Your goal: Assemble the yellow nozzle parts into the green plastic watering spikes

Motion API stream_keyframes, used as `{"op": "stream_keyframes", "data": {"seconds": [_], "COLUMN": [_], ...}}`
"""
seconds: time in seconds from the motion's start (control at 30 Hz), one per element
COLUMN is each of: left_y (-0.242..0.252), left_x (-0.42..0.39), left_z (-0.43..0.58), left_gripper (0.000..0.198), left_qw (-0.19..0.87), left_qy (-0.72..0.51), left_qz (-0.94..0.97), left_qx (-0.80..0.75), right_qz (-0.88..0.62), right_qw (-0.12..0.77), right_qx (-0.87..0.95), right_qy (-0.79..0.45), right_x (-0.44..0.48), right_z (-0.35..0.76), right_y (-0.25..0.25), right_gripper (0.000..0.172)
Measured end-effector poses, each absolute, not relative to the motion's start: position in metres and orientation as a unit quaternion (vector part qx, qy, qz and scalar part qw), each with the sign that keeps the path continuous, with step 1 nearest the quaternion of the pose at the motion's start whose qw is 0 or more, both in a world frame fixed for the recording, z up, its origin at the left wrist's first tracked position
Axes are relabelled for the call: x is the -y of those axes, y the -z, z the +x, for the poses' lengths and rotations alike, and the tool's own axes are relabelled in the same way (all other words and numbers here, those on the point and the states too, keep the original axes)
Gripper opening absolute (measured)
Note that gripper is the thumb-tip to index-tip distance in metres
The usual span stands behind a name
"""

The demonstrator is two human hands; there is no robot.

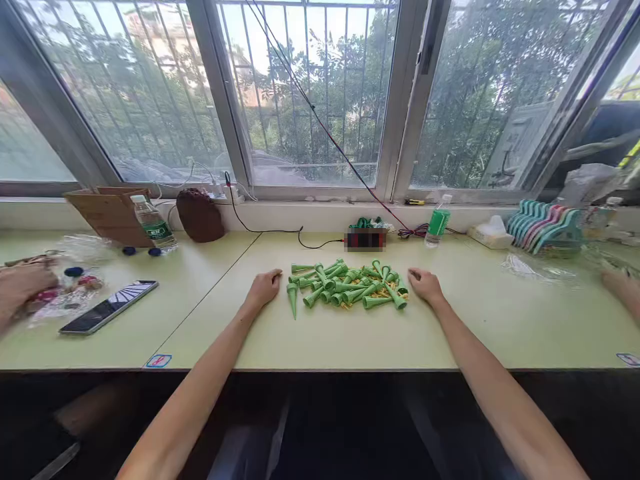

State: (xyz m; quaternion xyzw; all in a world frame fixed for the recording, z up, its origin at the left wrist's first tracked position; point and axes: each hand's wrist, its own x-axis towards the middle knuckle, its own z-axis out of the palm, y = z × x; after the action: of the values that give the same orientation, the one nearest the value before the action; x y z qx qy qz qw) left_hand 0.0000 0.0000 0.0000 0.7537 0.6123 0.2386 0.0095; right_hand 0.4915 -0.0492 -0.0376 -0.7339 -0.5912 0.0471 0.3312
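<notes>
A pile of green plastic cones (345, 288) lies on the pale table between my two hands. Small yellow pieces (383, 293) show among the cones; their kind is too small to make out. My left hand (265, 288) rests on the table just left of the pile, its fingers curled closed with nothing seen in them. One green cone (293, 301) lies nearest to it, tip toward me. On the pile's right side, my right hand (425, 285) also rests with fingers curled in, close to the outermost cones and holding nothing visible.
Behind the pile stands a small dark device (366, 239) with a cable. A water bottle (437, 221), a tissue pack (491, 233) and small hangers (545, 227) stand at right. A phone (110, 307) lies at left. Other people's hands (30, 287) show at both table sides.
</notes>
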Motion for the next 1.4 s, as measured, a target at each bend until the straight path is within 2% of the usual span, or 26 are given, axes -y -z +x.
{"op": "stream_keyframes", "data": {"seconds": [1.4], "left_y": [-0.005], "left_x": [0.007], "left_z": [0.002], "left_gripper": [0.044], "left_qw": [0.026], "left_qy": [-0.246], "left_qz": [0.751], "left_qx": [-0.612], "right_qz": [-0.730], "right_qw": [0.345], "right_qx": [0.589], "right_qy": [-0.047], "right_x": [0.050], "right_z": [0.508], "right_y": [0.043], "right_gripper": [0.037]}}
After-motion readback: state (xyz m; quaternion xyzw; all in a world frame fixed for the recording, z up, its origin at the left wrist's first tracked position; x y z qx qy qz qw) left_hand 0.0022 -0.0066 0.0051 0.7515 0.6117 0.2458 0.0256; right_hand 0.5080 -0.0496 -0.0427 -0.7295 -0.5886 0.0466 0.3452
